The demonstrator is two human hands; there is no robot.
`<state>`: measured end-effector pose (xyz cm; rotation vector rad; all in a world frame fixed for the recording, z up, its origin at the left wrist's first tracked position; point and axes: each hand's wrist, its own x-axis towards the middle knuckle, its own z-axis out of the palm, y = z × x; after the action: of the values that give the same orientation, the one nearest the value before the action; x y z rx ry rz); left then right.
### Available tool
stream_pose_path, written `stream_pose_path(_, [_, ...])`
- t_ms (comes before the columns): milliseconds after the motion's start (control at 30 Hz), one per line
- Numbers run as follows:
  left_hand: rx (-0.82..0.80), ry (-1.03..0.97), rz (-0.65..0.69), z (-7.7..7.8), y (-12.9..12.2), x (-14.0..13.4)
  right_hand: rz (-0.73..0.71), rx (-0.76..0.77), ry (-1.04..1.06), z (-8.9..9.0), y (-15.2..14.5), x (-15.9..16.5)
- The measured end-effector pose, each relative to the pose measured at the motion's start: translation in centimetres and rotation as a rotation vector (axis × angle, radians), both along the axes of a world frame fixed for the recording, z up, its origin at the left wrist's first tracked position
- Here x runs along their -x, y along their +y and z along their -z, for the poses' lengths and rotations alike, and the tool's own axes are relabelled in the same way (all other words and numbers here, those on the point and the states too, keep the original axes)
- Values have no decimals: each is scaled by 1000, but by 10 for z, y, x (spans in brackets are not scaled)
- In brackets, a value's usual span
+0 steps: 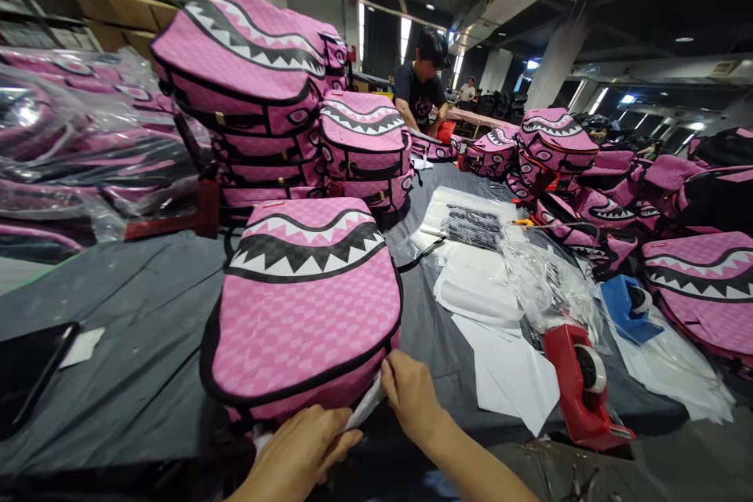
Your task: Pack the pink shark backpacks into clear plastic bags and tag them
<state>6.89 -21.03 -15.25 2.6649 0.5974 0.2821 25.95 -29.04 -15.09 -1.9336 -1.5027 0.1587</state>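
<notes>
A pink checkered backpack with a black-and-white shark-mouth print and black piping lies face up right in front of me. At its near lower edge, a thin white sheet stretches between my hands; whether it is paper or plastic I cannot tell. My right hand pinches the sheet's right end against the bag's near right corner. Lower and to the left, my left hand has its fingers curled around the other end, touching the bag's underside. The bag's bottom panel is partly hidden by my hands.
Stacked pink backpacks rise behind; plastic-wrapped ones stand left. On the right are clear bags, white paper, a red tape dispenser and a blue one. A phone-like black device lies left. A co-worker works beyond.
</notes>
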Motion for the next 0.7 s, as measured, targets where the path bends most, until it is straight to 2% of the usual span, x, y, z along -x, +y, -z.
stream_pose_path(100, [-93, 131, -6, -9, -2, -4, 43, 24, 543, 9, -1, 1])
stream_pose_path(133, [-112, 163, -17, -11, -2, -5, 41, 37, 666, 10, -1, 2])
stream_pose_path(200, [-121, 192, -23, -17, -3, -7, 16, 1, 712, 11, -2, 4])
stream_pose_path(333, [-190, 103, 17, -17, -2, -9, 23, -227, 383, 12, 2, 2])
stream_pose_path(433, [-334, -86, 74, -12, 0, -9, 31, -259, 245, 10, 3, -7])
stream_pose_path(533, [-421, -264, 107, -12, -2, -13, 96, -287, 25, 0, -3, -18])
stream_pose_path(567, [-443, -314, 114, -14, -3, -15, 37, -310, -81, -5, -6, -20])
stream_pose_path(600, [-462, -355, 124, -17, -4, -17, -82, -326, -195, -9, -7, -21])
stream_pose_path(667, [-500, -439, 149, -18, -2, -15, -397, -298, -410, -14, -9, -22])
stream_pose_path(700, [-525, -481, 162, -17, 1, -10, -512, -269, -494, -15, -8, -22])
